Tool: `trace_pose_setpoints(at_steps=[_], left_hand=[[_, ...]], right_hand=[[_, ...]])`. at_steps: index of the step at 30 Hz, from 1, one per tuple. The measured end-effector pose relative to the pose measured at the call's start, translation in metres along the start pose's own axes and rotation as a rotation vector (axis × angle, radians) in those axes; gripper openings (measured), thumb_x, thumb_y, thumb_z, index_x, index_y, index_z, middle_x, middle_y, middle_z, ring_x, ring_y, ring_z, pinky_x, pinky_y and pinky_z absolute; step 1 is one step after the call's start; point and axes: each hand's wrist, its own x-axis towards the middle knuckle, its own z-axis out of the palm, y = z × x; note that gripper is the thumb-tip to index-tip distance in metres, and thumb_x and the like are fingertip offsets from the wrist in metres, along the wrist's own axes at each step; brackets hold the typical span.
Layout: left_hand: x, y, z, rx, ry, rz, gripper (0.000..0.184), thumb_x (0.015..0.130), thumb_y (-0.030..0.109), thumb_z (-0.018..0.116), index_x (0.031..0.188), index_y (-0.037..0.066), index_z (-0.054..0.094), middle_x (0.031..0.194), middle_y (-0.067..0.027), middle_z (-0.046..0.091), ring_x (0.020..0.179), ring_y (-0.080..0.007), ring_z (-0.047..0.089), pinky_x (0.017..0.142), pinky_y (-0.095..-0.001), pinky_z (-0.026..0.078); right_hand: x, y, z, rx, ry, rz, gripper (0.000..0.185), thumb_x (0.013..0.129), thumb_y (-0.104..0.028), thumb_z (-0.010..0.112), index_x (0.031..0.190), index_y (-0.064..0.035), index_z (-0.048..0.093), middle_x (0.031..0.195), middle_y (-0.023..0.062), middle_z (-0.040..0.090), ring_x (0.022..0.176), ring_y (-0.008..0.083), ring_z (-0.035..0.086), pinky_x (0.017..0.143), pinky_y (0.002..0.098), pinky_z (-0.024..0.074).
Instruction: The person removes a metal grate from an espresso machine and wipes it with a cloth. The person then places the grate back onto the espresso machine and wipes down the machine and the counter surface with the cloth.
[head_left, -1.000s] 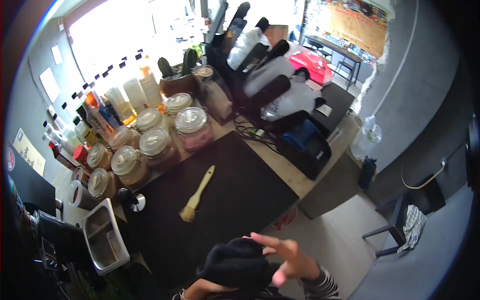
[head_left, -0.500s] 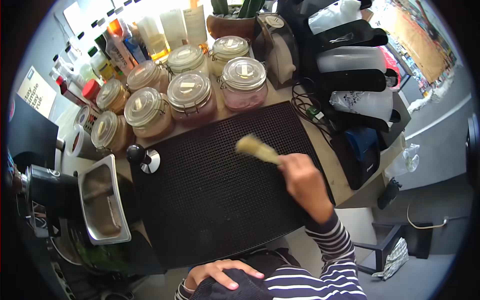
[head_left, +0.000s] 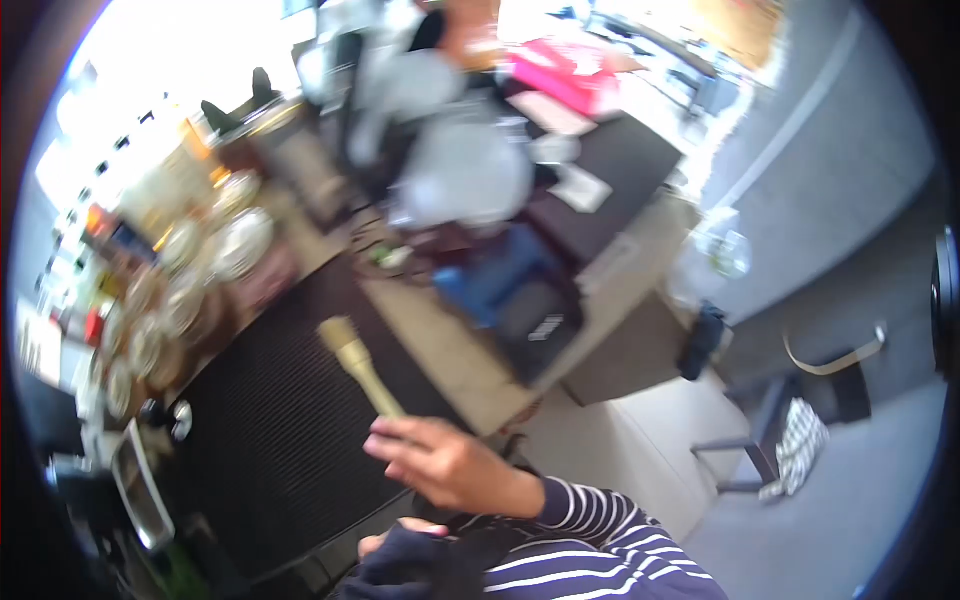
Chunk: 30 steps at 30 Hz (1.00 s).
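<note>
My right hand holds a brush by its pale handle, bristles pointing up and away over the black ribbed mat. Close below it, my left hand is mostly hidden, with a few fingertips showing around a dark cloth near my body. A tamper with a shiny base stands at the mat's far left corner. Motion blur softens much of the view.
Clip-top jars crowd the back left, with bottles behind. A metal container sits left of the mat. Right of it are a blue and black device and stacked clear plastic cups or lids. A stool stands on the floor.
The view has swung right. My right hand has drawn the brush back toward my body, near the left hand, and its bristles now point more upward. The dark cloth stays with the left hand.
</note>
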Motion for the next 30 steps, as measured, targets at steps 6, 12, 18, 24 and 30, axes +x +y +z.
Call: trace_pose_setpoints(at_steps=[6,12,18,24,30], left_hand=[[0.039,-0.044,0.018,0.176,0.066,-0.128,0.044,0.088,0.032,0.052,0.121,0.003,0.048,0.123,-0.0359,0.037,0.116,-0.0446,0.041,0.094,-0.0506,0.036],[0.057,-0.077,0.036,0.29,0.134,-0.216,0.047,0.087,0.03,0.054,0.124,0.002,0.046,0.126,-0.0316,0.037,0.118,-0.0404,0.041,0.096,-0.0473,0.034],[0.06,-0.093,0.051,0.372,0.221,-0.246,0.049,0.086,0.028,0.055,0.126,0.001,0.043,0.129,-0.0274,0.037,0.119,-0.0362,0.041,0.098,-0.044,0.033],[0.048,-0.1,0.06,0.426,0.353,-0.27,0.052,0.085,0.026,0.057,0.128,0.001,0.041,0.132,-0.0231,0.037,0.12,-0.032,0.041,0.101,-0.0407,0.032],[0.034,-0.099,0.07,0.33,0.356,-0.259,0.064,0.08,0.021,0.065,0.132,0.0,0.035,0.135,-0.0163,0.037,0.122,-0.0236,0.04,0.103,-0.0341,0.031]], right_hand=[[-0.065,-0.001,-0.102,0.012,0.303,0.144,0.024,0.082,-0.005,0.058,0.106,-0.0054,0.06,0.108,0.0129,0.056,0.091,0.0279,0.06,0.075,0.0335,0.0502],[-0.135,0.029,-0.185,-0.194,0.706,0.537,0.016,0.083,-0.005,0.058,0.098,-0.0033,0.064,0.098,0.0122,0.061,0.083,0.0198,0.063,0.071,0.0268,0.05],[-0.149,0.043,-0.199,-0.12,0.765,0.526,0.017,0.086,-0.005,0.056,0.101,0.0019,0.06,0.104,0.0107,0.058,0.084,0.0161,0.062,0.072,0.0233,0.0489],[-0.124,0.049,-0.205,0.04,0.683,0.434,0.015,0.083,-0.004,0.059,0.097,-0.0008,0.063,0.097,0.0122,0.062,0.081,0.0163,0.063,0.071,0.0259,0.0509],[-0.099,0.007,-0.16,0.367,0.286,0.249,0.019,0.083,-0.013,0.061,0.095,0.0021,0.062,0.093,0.0156,0.062,0.082,0.0224,0.062,0.071,0.028,0.0496]])
